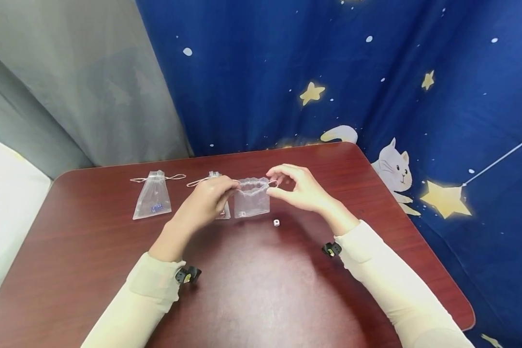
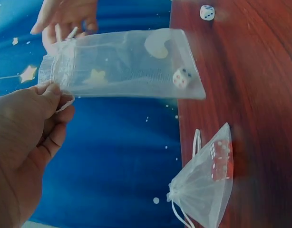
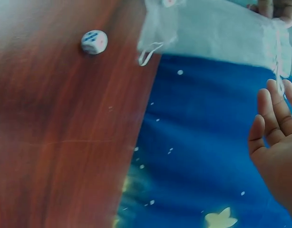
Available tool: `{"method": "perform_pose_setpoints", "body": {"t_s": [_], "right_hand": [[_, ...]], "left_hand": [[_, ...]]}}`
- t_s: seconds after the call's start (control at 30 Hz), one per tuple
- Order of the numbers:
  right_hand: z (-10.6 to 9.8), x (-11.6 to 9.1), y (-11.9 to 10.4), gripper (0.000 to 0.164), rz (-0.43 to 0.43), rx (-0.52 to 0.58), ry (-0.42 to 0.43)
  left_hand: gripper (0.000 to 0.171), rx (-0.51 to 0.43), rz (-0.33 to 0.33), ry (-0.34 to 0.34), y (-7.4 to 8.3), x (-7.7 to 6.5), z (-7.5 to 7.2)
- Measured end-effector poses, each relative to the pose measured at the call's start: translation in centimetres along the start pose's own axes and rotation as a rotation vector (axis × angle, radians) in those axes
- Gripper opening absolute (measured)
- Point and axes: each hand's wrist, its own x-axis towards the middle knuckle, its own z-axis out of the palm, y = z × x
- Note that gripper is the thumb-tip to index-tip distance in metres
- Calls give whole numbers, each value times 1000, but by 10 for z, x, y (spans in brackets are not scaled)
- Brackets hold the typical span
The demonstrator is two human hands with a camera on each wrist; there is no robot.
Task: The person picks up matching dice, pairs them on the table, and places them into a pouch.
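Observation:
A sheer white drawstring bag (image 1: 253, 203) hangs between both hands with its gathered mouth upward. In its lower corner lies a white die (image 2: 182, 78). My left hand (image 1: 210, 198) pinches the left side of the mouth, by the cord, between thumb and fingers. At the opposite side, my right hand (image 1: 300, 186) holds the edge by the cord loop (image 1: 273, 183), its other fingers spread out. A second white die (image 1: 276, 223) sits loose on the table below the right hand.
Behind my left hand a tied sheer bag with red dice (image 2: 221, 160) lies on the brown table (image 1: 252, 290). Farther left lies another tied bag (image 1: 153, 195) with blue dice (image 1: 157, 208). A blue star-patterned curtain (image 1: 261, 87) hangs along the far table edge.

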Motion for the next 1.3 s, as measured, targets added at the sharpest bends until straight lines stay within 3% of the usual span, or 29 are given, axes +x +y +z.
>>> {"method": "perform_pose_setpoints", "body": {"t_s": [0.2, 0.37, 0.77, 1.3], "right_hand": [[-2, -18, 20, 31, 37, 21, -1], [0, -30, 35, 27, 82, 10, 1], [22, -51, 64, 25, 140, -32, -56], [45, -61, 76, 23, 101, -136, -305]], "left_hand": [[10, -6, -45, -7, -3, -2, -5], [10, -4, -41, 7, -5, -3, -5], [11, 20, -54, -9, -6, -7, -4], [11, 7, -35, -10, -5, -5, -2]]}}
